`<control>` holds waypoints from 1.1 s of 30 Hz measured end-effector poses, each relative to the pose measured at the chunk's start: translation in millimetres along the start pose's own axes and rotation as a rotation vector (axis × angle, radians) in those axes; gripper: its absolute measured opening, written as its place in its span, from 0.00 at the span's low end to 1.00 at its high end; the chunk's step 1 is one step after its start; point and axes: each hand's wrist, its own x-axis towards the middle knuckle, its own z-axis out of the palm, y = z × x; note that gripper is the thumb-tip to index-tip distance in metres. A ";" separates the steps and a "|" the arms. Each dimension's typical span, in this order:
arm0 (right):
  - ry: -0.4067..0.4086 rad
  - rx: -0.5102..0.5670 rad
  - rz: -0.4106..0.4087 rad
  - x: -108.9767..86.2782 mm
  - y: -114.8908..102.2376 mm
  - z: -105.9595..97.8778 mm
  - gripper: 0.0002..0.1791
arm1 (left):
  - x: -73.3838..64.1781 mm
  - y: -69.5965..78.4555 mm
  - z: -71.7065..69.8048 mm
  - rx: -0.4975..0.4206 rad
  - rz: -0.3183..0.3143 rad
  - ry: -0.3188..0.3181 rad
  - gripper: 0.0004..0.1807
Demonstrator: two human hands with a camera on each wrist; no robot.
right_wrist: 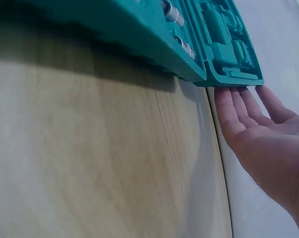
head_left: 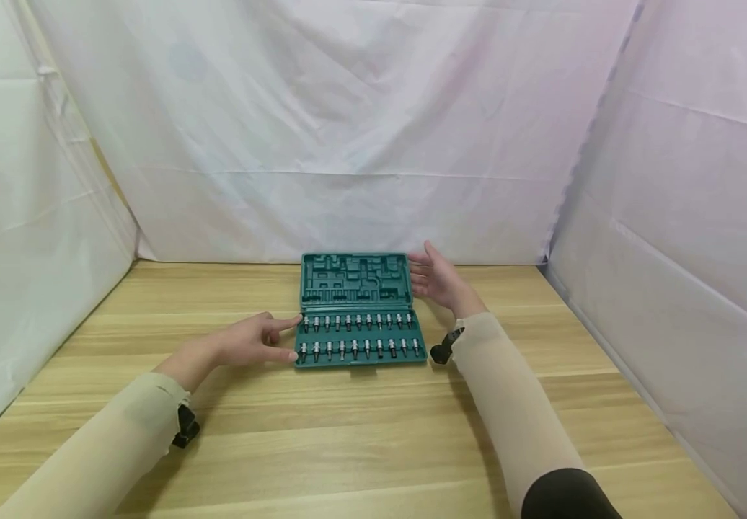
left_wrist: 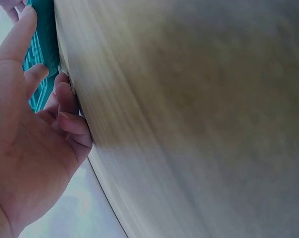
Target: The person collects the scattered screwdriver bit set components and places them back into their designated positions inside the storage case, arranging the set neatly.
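A green plastic case lies unfolded on the table, its lid leaning back behind the base. Two rows of silver-and-black bit sockets fill the base; moulded hollows shape the lid's inside. At the base's left edge, my left hand touches with outstretched thumb and index finger, set apart along that side. Its other fingers bend loosely beneath, close to the table. My right hand rests straight fingertips against the lid's right edge, also seen in the right wrist view with the thumb apart from the fingers.
The wood-grain table stretches around the case on all sides. White cloth hangs behind it, close to the lid, and more cloth hangs at left and right. Each wrist carries a small black camera.
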 end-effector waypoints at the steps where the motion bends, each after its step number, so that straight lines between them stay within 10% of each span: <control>1: -0.006 0.018 -0.005 -0.7 1.0 -0.6 0.45 | 0.0 -0.5 0.4 0.002 0.001 0.000 0.50; 33: -0.075 0.236 -0.157 -33.9 -2.3 1.5 0.43 | 0.6 -2.2 2.2 0.012 -0.006 -0.011 0.50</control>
